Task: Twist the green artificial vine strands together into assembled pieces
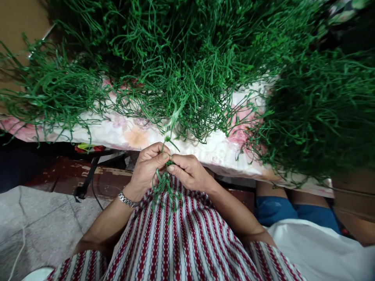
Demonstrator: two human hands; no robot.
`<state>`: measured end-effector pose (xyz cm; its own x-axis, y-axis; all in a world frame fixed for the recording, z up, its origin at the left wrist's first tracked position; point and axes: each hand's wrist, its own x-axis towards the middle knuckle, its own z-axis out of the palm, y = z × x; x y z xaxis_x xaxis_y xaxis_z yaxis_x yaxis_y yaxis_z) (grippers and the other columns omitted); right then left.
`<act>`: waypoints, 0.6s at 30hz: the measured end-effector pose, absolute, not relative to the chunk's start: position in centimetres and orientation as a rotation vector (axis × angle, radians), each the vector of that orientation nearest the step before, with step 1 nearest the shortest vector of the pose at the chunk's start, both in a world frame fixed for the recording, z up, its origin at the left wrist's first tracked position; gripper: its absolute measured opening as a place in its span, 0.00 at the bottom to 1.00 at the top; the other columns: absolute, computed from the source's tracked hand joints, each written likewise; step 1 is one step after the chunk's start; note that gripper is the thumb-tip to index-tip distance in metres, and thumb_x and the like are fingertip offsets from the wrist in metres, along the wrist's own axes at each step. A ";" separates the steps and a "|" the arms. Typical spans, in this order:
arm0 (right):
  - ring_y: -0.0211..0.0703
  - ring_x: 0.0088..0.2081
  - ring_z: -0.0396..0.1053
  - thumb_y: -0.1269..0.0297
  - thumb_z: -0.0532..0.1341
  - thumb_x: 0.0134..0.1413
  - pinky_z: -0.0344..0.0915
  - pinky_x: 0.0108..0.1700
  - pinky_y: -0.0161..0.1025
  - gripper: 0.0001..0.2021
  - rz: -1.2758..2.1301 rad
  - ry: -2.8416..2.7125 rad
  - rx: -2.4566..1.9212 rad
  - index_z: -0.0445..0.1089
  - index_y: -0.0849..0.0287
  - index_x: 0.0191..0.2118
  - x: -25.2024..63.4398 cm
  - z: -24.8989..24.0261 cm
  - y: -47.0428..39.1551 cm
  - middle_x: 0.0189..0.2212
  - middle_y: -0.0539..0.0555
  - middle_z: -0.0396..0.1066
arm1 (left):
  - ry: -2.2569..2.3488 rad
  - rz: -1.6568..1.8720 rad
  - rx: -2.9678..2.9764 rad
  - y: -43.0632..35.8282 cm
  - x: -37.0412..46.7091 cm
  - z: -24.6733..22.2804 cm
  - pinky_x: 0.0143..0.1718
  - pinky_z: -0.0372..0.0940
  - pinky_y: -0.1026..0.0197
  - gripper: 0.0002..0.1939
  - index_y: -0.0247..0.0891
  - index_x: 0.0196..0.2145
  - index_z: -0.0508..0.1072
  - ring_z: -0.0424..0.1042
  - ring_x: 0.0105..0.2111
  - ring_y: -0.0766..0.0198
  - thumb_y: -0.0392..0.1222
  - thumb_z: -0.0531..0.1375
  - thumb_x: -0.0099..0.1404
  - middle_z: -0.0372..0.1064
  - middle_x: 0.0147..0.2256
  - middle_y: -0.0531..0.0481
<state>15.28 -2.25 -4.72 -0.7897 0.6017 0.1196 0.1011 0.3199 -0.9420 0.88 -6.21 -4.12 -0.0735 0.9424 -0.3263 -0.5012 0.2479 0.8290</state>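
Close to the table's front edge, my left hand (150, 164) is closed, thumb and fingers pinching a small bunch of thin green stems (165, 189) that look like plastic foliage. My right hand (189, 171) meets it fingertip to fingertip and pinches the same bunch from the other side. Curly ends dangle below both hands over my striped clothing, and one stem pokes up above the fingers. The exact joint between the fingertips is hidden. Just beyond my hands lies a large heap of similar green stems (187, 50).
A flowered cloth (136, 134) covers the table. Smaller heaps of stems lie at left (58, 88) and right (322, 113). A thin metal rod (48, 33) shows at upper left. To my right sits another person in blue shorts (275, 210). A white cable (20, 242) crosses the floor.
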 end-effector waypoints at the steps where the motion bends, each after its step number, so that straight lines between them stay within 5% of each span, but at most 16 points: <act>1: 0.31 0.23 0.51 0.60 0.50 0.62 0.51 0.27 0.30 0.13 1.467 -2.139 -0.590 0.60 0.61 0.28 15.2 -4.6 -2.2 0.21 0.46 0.53 | 1.058 1.302 0.532 -6.2 0.8 -3.9 0.14 0.45 0.70 0.14 0.35 0.21 0.68 0.49 0.14 0.77 0.45 0.67 0.47 0.59 0.18 0.57; 10: 0.29 0.20 0.45 0.63 0.53 0.59 0.46 0.23 0.30 0.15 1.639 -1.997 -0.368 0.52 0.59 0.22 14.9 -4.3 -1.5 0.18 0.43 0.46 | 1.085 1.310 0.588 -6.8 0.2 -3.4 0.18 0.52 0.68 0.12 0.35 0.20 0.70 0.56 0.17 0.72 0.44 0.67 0.47 0.62 0.18 0.54; 18: 0.28 0.20 0.46 0.62 0.53 0.60 0.46 0.22 0.30 0.15 1.760 -1.973 -0.378 0.55 0.60 0.23 15.4 -3.4 -1.8 0.18 0.44 0.47 | 1.385 1.333 1.329 -8.0 -0.5 -2.8 0.22 0.55 0.67 0.08 0.36 0.24 0.69 0.60 0.20 0.71 0.40 0.59 0.60 0.62 0.19 0.55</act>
<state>15.36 -1.78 -3.42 -0.8534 0.4965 0.1588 -0.1015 0.1405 -0.9849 -0.46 -8.03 -2.78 -0.1458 0.9817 0.1222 0.1601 -0.0985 0.9822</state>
